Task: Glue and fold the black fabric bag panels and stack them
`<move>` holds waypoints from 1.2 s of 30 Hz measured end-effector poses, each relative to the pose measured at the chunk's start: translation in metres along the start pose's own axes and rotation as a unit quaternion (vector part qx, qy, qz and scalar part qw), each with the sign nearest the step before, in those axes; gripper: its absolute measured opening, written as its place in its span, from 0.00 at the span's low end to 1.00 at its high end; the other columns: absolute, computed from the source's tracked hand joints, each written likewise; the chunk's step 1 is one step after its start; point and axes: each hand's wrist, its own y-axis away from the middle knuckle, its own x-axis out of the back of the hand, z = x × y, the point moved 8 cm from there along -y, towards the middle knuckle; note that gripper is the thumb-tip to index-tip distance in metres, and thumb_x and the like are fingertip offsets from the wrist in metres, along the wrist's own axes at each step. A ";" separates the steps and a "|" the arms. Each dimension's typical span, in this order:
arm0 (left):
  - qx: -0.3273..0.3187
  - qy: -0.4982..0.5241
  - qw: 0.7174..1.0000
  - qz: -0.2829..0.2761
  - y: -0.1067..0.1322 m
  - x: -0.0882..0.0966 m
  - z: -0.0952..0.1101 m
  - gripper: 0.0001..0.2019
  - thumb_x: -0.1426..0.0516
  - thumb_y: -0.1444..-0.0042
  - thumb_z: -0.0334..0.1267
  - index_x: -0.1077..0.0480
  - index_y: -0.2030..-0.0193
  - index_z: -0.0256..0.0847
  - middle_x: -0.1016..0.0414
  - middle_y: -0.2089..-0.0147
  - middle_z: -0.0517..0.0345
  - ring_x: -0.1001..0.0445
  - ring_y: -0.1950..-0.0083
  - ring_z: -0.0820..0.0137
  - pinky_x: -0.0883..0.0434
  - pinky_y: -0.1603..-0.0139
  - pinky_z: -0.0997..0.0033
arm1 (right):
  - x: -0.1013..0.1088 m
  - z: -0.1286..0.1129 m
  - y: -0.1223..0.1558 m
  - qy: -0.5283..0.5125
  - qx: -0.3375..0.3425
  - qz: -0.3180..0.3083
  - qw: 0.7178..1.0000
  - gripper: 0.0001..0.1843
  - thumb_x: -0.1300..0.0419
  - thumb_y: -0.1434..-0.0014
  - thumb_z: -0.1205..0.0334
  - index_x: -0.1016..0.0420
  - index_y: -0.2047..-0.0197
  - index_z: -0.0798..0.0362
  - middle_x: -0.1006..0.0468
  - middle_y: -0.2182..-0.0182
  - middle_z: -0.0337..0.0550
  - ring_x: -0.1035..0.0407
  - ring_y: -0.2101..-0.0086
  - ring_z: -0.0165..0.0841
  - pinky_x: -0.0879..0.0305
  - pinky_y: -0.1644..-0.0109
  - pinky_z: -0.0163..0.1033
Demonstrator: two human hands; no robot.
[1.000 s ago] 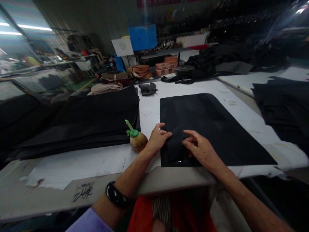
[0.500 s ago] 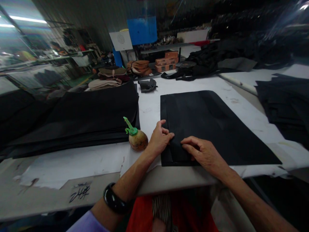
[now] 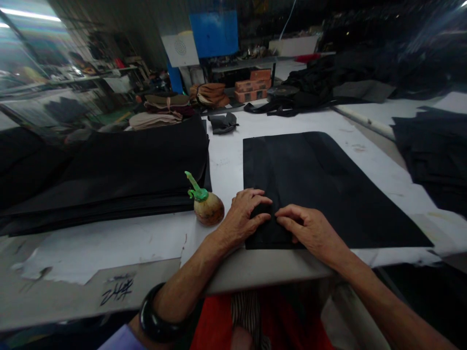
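A black sheet point(image 3: 328, 184), perhaps fabric or thin leather, lies flat on white paper point(image 3: 226, 150) in front of me. My left hand point(image 3: 246, 214) rests on its left part, fingers spread, with the thumb and fingertips pointing right. Close beside it, my right hand point(image 3: 308, 228) touches the sheet with thumb and index finger pressed together. What sits between those fingertips, if anything, is too small and dark to make out. Left of my left hand stands a round, tan gourd-like container point(image 3: 209, 209) with a green neck and spout.
A thick stack of black sheets point(image 3: 138, 165) covers the table's left side. More dark pieces point(image 3: 434, 150) lie at the right. Behind are a crumpled grey scrap point(image 3: 222, 123), bundled brown pieces point(image 3: 208, 94), orange boxes point(image 3: 253, 88) and a pale pole point(image 3: 365, 121).
My left hand has shifted right and spread out over the sheet. The strip along the sheet's left edge now looks flush with it. My right hand stays in nearly the same place.
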 end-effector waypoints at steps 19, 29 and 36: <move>0.014 -0.116 0.990 -0.078 0.004 -0.015 -0.016 0.28 0.40 0.49 0.51 0.38 0.43 0.46 0.45 0.36 0.47 0.52 0.34 0.54 0.48 0.38 0.48 | 0.000 -0.017 0.000 0.145 0.058 -0.013 0.988 0.08 0.48 0.40 0.63 0.27 0.65 0.49 0.25 0.73 0.35 0.33 0.73 0.30 0.43 0.70 0.35; 0.039 -0.103 0.990 -0.090 0.004 -0.010 -0.015 0.27 0.39 0.49 0.49 0.38 0.43 0.46 0.46 0.36 0.49 0.52 0.33 0.56 0.49 0.36 0.50 | 0.006 -0.001 0.006 0.252 0.079 0.010 0.964 0.06 0.44 0.42 0.62 0.28 0.61 0.48 0.30 0.67 0.39 0.33 0.68 0.32 0.41 0.65 0.38; 0.042 -0.097 0.990 -0.095 0.004 -0.011 -0.016 0.26 0.39 0.49 0.48 0.37 0.44 0.45 0.46 0.36 0.48 0.52 0.33 0.56 0.50 0.36 0.50 | 0.007 -0.001 0.004 0.251 0.088 0.000 0.964 0.05 0.45 0.41 0.65 0.28 0.62 0.49 0.30 0.68 0.39 0.33 0.67 0.32 0.42 0.64 0.38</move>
